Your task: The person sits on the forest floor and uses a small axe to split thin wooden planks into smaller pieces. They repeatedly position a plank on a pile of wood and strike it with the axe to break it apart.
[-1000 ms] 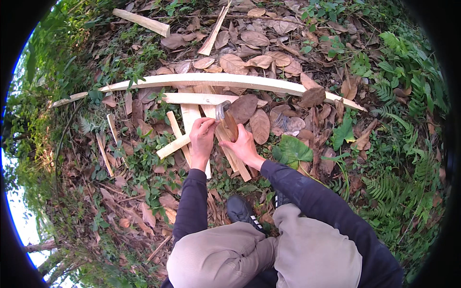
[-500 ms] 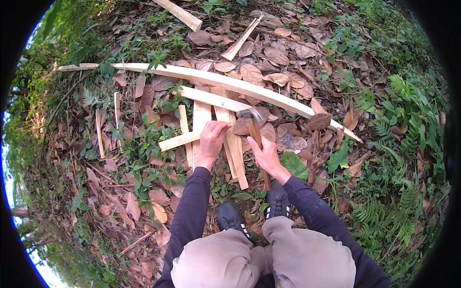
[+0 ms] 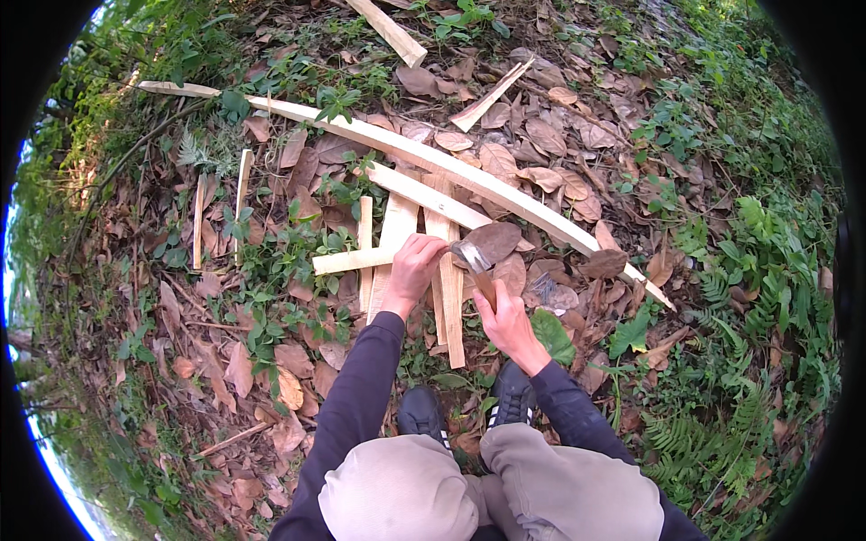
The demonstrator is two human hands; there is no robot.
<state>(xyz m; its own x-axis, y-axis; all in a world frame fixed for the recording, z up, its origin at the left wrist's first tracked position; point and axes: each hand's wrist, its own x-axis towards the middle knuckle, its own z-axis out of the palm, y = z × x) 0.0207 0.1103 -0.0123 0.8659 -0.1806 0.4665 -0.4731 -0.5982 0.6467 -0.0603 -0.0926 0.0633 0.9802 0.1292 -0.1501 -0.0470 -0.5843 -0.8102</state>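
Note:
My right hand (image 3: 511,326) is wrapped round the wooden handle of a hammer (image 3: 472,256). The metal hammer head is right beside the fingertips of my left hand (image 3: 414,270). Those fingers are pinched together over a flat wooden slat (image 3: 359,260) laid crosswise; whatever they hold is too small to make out. Under the slat lie a wide pale board (image 3: 397,225) and a narrower board (image 3: 442,227). Another slat (image 3: 428,196) crosses their far ends at a slant, with small dark spots on its face.
Beyond the boards stretches a long pale wooden strip (image 3: 433,160). Loose wood pieces (image 3: 388,32) lie farther off, and two thin sticks (image 3: 242,198) at the left. Thin grey pieces like nails (image 3: 544,288) rest on dry leaves to the right. My shoes (image 3: 421,413) are close by.
The hammer head has come down and closer to my left fingertips, its handle now tilted differently. My left hand keeps its pinch near the slat. The whole view has shifted slightly.

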